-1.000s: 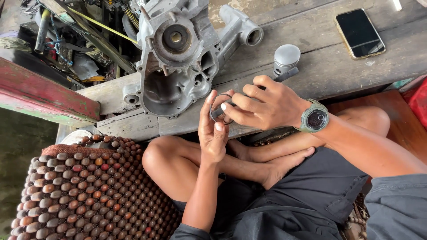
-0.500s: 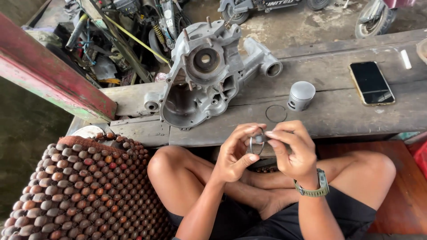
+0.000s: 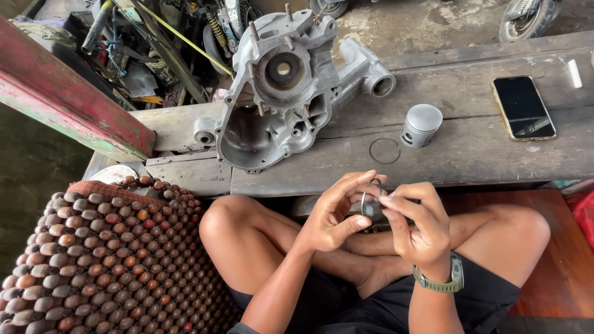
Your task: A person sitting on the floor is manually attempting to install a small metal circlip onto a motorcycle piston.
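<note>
Seen from the head camera, the person sits cross-legged in dark shorts, and both hands meet above the lap. The left hand [image 3: 334, 216] and the right hand [image 3: 417, 226], which wears an olive wristwatch [image 3: 447, 279], pinch between their fingertips a small dark metal part with a thin ring [image 3: 369, 199] at its edge; what exactly the part is cannot be told, since the fingers cover most of it. Just beyond the hands runs a bench of rough grey planks [image 3: 470, 154], weathered and stained. On it, straight ahead of the hands, lies a thin wire ring [image 3: 385, 151], and touching or just beside that stands a grey piston [image 3: 421, 125]. Further ahead and to the left of the hands rests a large cast aluminium engine case [image 3: 281, 93], lying open side up. Well to the right of the hands a dark smartphone [image 3: 523, 107] lies face up on the planks. To the left of the left hand, beside the knee, is a mat of brown wooden beads [image 3: 93, 260]. Beyond that a worn red and green painted beam [image 3: 68, 99] slants across, with a tangle of tools and scrap parts [image 3: 154, 43] behind it, and bare concrete ground [image 3: 433, 21] past the bench.
</note>
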